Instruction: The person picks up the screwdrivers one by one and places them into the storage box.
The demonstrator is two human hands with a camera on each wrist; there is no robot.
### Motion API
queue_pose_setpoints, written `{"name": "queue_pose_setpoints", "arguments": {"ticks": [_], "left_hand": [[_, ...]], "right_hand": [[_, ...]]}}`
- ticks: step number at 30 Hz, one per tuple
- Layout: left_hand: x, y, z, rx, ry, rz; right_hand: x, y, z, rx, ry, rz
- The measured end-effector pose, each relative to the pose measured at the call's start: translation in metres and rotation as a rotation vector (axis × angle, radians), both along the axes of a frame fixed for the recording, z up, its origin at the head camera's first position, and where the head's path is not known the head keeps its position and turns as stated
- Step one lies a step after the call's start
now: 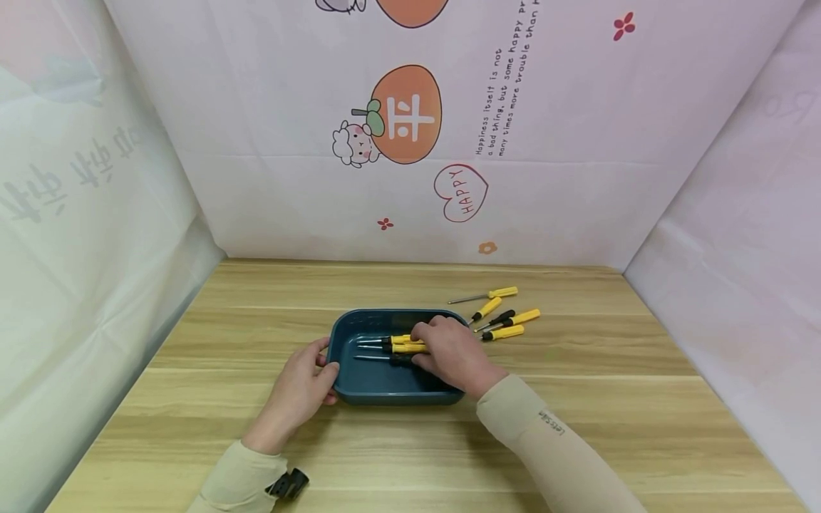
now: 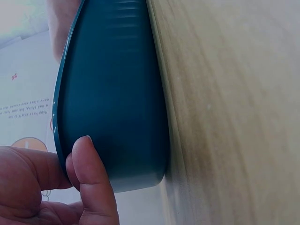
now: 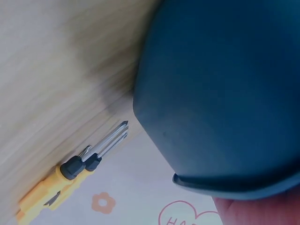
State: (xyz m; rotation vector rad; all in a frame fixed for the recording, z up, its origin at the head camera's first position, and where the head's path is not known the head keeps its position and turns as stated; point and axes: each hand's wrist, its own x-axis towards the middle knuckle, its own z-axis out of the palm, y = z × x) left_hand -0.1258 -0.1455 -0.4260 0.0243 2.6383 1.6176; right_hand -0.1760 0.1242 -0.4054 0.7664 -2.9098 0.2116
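Note:
A dark teal rectangular tray stands on the wooden table. My left hand grips its left end, thumb and fingers on either side of the rim; the left wrist view shows the fingers against the tray's wall. My right hand reaches over the right side into the tray, fingers curled down around the handle of a black-handled screwdriver. Beside it in the tray lie yellow-handled screwdrivers, shafts pointing left. The right hand covers parts of the handles, and the right wrist view shows mostly the tray's outer wall.
Right of and behind the tray, several screwdrivers lie loose: a yellow one farthest back, a black-handled one, and more yellow ones close together. A printed white cloth stands behind the table's back edge, with cloth at both sides too.

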Motion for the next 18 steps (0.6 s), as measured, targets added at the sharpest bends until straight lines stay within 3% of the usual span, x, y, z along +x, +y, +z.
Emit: {"name": "queue_pose_setpoints", "arguments": {"ticks": [18], "left_hand": [[0.0, -0.001, 0.0, -0.013, 0.002, -0.001]], "right_hand": [[0.001, 0.02, 0.005, -0.021, 0.073, -0.015]]}}
